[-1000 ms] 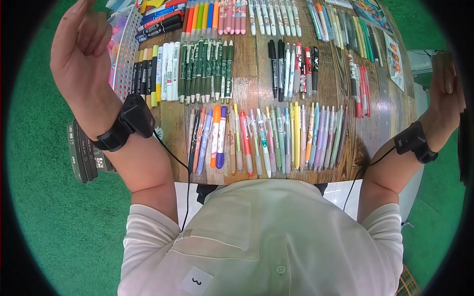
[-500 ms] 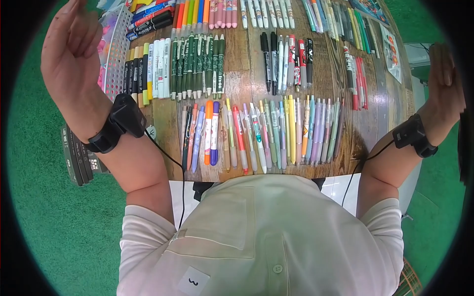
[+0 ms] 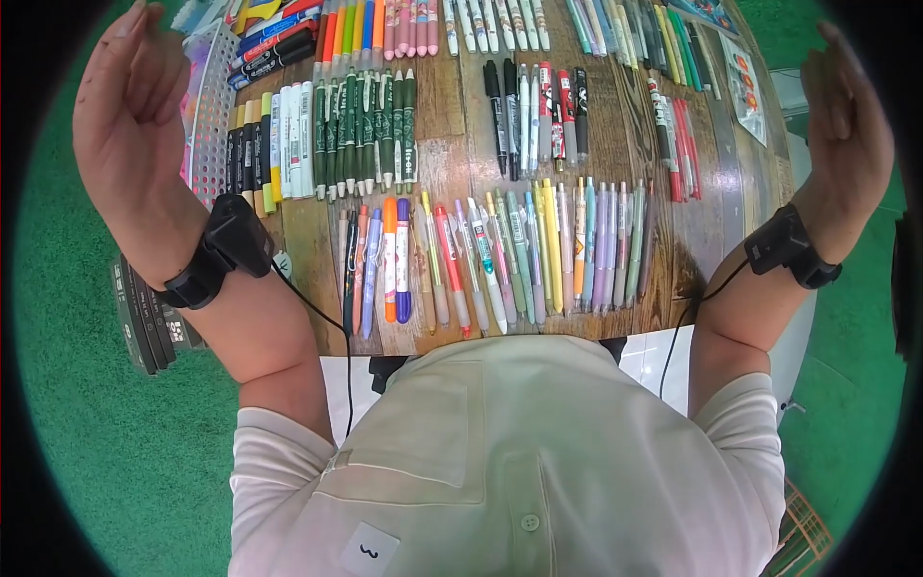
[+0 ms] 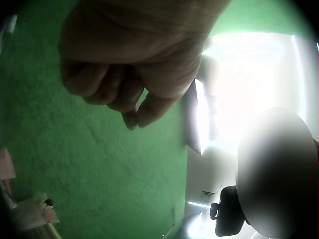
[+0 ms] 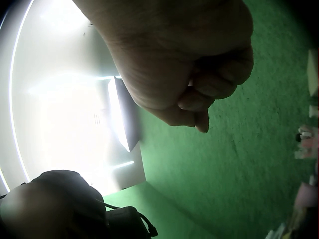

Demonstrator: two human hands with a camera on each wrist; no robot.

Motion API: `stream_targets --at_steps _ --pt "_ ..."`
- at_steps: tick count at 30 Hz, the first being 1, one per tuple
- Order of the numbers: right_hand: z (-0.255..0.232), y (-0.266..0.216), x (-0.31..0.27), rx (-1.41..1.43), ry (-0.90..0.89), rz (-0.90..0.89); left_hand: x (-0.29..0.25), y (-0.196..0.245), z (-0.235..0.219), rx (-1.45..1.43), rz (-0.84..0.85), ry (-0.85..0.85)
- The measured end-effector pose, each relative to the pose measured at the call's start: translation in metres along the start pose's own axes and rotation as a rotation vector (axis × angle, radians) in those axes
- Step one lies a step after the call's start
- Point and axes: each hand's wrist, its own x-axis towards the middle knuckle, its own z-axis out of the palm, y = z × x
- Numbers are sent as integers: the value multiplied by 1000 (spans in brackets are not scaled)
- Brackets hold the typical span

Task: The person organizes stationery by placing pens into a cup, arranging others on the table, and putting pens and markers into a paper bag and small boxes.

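My left hand (image 3: pixel 130 154) is raised beside the table's left edge, left of a white perforated basket (image 3: pixel 210 115). Its fingers bend loosely and hold nothing; in the left wrist view the thumb and a fingertip come close together. On the other side, my right hand (image 3: pixel 848 144) is up past the table's right edge, its fingers loosely bent and nothing in them. Between the hands, pens and markers lie in groups on the wooden table (image 3: pixel 452 154): green pens (image 3: pixel 365 130), black and red pens (image 3: pixel 567 115), and a front row with an orange marker (image 3: pixel 389 260) and pastel pens (image 3: pixel 606 245).
Dark markers (image 3: pixel 250 154) lie near the basket, red pens (image 3: pixel 686 149) at the right, and a sticker sheet (image 3: pixel 742 91) near the right edge. Black boxes (image 3: pixel 144 317) stand on the green floor at left. Cables (image 3: pixel 322 313) run from both wrist cameras.
The table and pens have shifted left and slightly up in the head view. My right hand has moved inward and shows more fully; my left hand stays raised.
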Motion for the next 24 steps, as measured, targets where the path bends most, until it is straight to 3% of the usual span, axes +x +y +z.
stream_targets --at_steps 2,5,7,10,12,13,16,24 --pt "-12 4 4 74 -220 58 0 -1 4 21 -4 -4" --pt "-1 5 -6 -26 -269 88 -3 -2 7 143 -9 33" --pt "7 5 -12 -37 -357 30 -4 -2 1 279 -121 16" --pt "27 2 -29 -196 -253 73 -9 -2 16 351 -183 -48" --pt "59 7 -45 -218 -24 -25 -14 3 42 490 -169 -67" --pt "59 10 -50 -222 -22 -26 -15 3 40 487 -168 -69" --pt "49 0 -57 -445 -403 177 -16 -5 39 507 -188 -248" --pt "16 29 -77 -578 -480 342 -19 -5 54 558 -286 -387"
